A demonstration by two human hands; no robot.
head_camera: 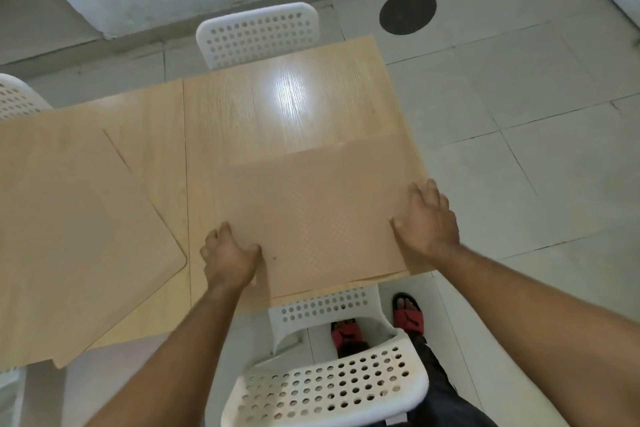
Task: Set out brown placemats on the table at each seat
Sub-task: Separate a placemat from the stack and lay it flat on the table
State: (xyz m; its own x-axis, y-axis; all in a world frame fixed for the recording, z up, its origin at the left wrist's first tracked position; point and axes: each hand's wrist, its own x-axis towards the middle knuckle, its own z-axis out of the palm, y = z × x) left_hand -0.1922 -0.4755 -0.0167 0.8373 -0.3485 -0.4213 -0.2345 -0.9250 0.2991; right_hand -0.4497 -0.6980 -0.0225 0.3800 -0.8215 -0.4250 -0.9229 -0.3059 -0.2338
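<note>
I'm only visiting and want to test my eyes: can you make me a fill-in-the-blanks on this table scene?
1. The left hand and right hand both touch a ____ mat.
2. A second mat lies to its ____.
3. The chair across the table is ____.
4. The sandals are ____.

Missing words: brown; left; white; red.

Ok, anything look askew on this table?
Yes: the left placemat lies rotated against the table edges, one corner hanging over the near edge. The near placemat sits roughly square.
</note>
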